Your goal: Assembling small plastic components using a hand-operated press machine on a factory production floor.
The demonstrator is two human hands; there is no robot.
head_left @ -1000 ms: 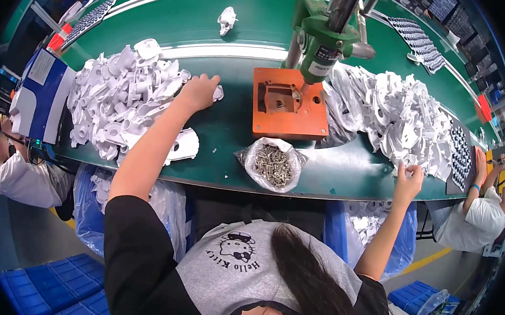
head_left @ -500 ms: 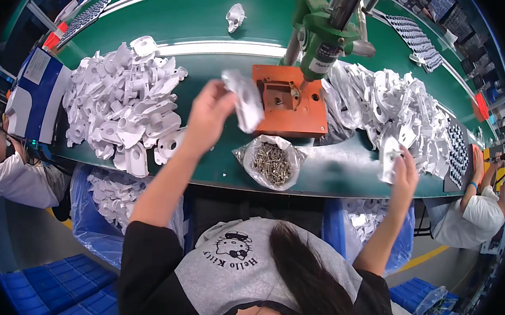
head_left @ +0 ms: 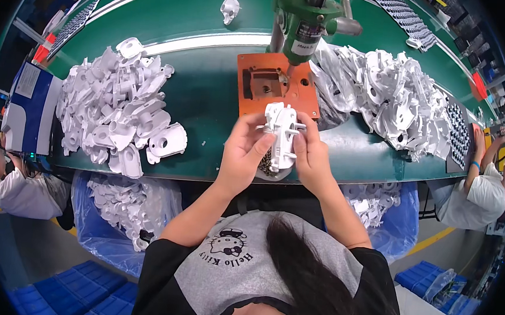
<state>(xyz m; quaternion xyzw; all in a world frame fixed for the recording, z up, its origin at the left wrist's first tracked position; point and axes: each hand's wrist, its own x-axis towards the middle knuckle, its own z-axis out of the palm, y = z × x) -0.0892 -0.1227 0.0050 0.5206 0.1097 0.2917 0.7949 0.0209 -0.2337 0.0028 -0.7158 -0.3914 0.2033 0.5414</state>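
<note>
Over the bench's near edge, a white moulded plastic housing [head_left: 279, 137] is held upright between my two hands. My left hand [head_left: 244, 151] grips its left side, fingers behind and thumb in front. On the opposite side my right hand [head_left: 313, 157] pinches it, thumb near the short pegs that stick out. Whether it is one piece or two fitted together I cannot tell. Just beyond lies an orange fixture block [head_left: 250, 104] with a recess, under a green press [head_left: 299, 35]. Below the housing, a clear bag of small metal pins [head_left: 265, 165] is mostly hidden by it and my hands.
White plastic parts form a left heap [head_left: 112, 109] and a right heap [head_left: 394, 103]. Plastic-lined bins [head_left: 161, 201] with more parts stand below the bench edge. A lone white part [head_left: 230, 9] lies at the back. Co-workers sit at both sides.
My hands were apart, each with a white part, the left by the fixture and the right by the right heap. Both have come together in front of the fixture. The view has shifted slightly.
</note>
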